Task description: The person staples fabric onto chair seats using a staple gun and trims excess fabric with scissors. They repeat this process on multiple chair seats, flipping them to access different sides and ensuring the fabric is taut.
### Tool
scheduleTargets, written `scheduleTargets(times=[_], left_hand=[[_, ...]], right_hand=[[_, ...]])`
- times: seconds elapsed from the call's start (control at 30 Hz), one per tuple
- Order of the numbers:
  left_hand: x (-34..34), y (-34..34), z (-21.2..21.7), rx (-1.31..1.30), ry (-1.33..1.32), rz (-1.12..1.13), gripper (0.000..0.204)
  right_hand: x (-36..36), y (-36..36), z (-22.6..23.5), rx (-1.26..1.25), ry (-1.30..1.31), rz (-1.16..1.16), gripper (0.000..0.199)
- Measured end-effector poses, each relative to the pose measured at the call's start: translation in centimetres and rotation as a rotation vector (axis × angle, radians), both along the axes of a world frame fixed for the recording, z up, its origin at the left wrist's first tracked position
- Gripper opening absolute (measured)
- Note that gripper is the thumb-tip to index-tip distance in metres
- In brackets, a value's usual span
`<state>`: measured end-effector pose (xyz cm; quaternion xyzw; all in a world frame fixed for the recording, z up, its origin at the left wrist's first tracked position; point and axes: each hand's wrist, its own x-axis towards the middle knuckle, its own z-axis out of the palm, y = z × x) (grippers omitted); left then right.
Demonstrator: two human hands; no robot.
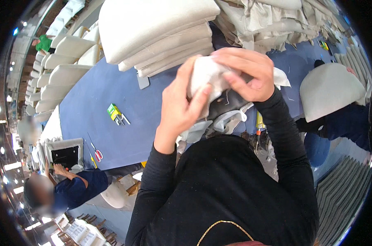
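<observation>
Both my hands are closed on a piece of cream fabric over the near part of the blue table. My left hand grips its left side, with the thumb pressed on the cloth. From the right, my right hand curls over the top, its thumb bent inward on the fabric; it is slightly blurred. Below the hands a dark grey surface shows, with loose light cloth at its edges. The fingertips behind the fabric are hidden. A stack of cream upholstered panels stands just beyond my hands.
On the blue table lie a green-yellow box, red-handled scissors and a yellow-handled tool. Fabric pieces heap at the far right. A co-worker handles a framed panel at left. A rounded cream panel stands right.
</observation>
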<state>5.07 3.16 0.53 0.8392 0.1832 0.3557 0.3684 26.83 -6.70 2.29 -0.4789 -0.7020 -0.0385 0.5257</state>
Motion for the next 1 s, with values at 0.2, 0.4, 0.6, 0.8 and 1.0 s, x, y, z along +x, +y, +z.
scheduleTargets(times=[0.2, 0.4, 0.6, 0.8, 1.0], left_hand=[[-4.3, 3.3, -2.0, -0.048, -0.018, 0.262, 0.059], [-9.4, 3.0, -2.1, -0.183, 0.105, 0.406, 0.067], [-9.5, 2.7, -1.3, -0.067, 0.183, 0.323, 0.07], [-8.1, 2.6, -0.9, -0.009, 0.166, 0.245, 0.074], [-6.6, 1.9, 0.8, 0.002, 0.195, 0.177, 0.073]], right_hand=[[3.2, -7.6, -20.6, -0.031, 0.467, -0.727, 0.03], [0.7, -24.8, -42.6, -0.777, 0.346, -1.002, 0.076], [0.7, -22.0, -40.0, -0.895, 0.352, -0.924, 0.092], [9.0, -22.5, -42.1, -0.896, 1.052, -0.779, 0.062], [-0.7, -15.0, -17.3, -0.596, 1.75, -0.204, 0.045]])
